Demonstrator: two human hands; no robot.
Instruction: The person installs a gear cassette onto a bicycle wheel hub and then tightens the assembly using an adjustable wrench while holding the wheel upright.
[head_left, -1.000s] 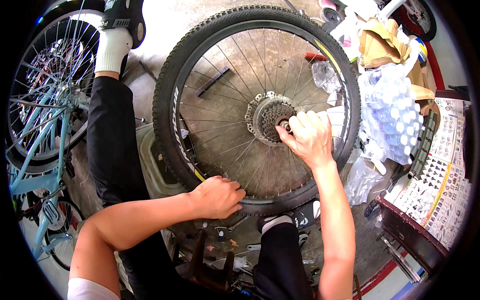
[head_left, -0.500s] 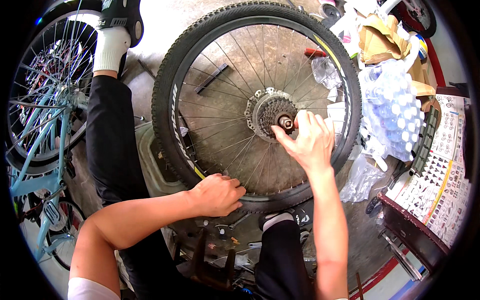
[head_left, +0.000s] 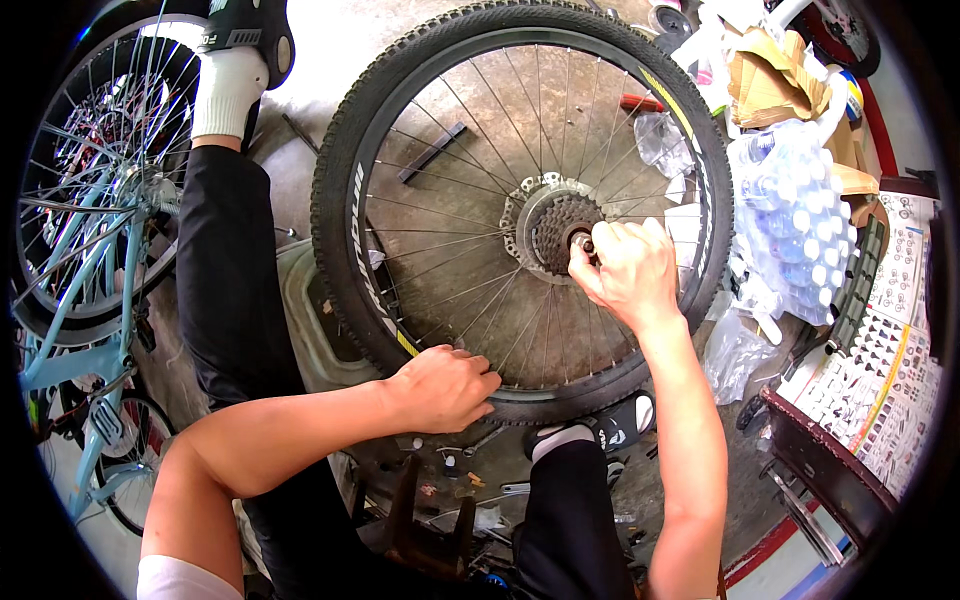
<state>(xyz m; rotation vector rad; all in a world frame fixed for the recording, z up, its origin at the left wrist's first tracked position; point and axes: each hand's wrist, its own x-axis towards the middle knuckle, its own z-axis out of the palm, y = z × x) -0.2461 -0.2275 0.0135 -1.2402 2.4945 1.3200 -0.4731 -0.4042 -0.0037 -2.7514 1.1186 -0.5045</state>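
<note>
A bicycle wheel (head_left: 349,150) with a knobby black tyre is in front of me, between my legs, with a cog cassette (head_left: 550,228) and a perforated disc at its hub. My left hand (head_left: 450,390) has its fingers curled over the bottom of the rim and tyre, gripping the wheel. My right hand (head_left: 625,265) is at the hub, with thumb and fingers closed around the silvery axle nut (head_left: 583,245), which they partly hide.
A light-blue bicycle (head_left: 75,370) stands at left. At right are bundled plastic bottles (head_left: 790,220), cardboard (head_left: 770,80), a plastic bag (head_left: 740,355) and a cart (head_left: 830,460) with printed sheets. A plastic tub (head_left: 310,320), dark bar (head_left: 430,152), red-handled tool (head_left: 638,103) and loose small parts lie on the floor.
My right hand's fingers opened a little off the axle nut, then closed on it again. The wheel and both hands have shifted slightly right and upward in the view.
</note>
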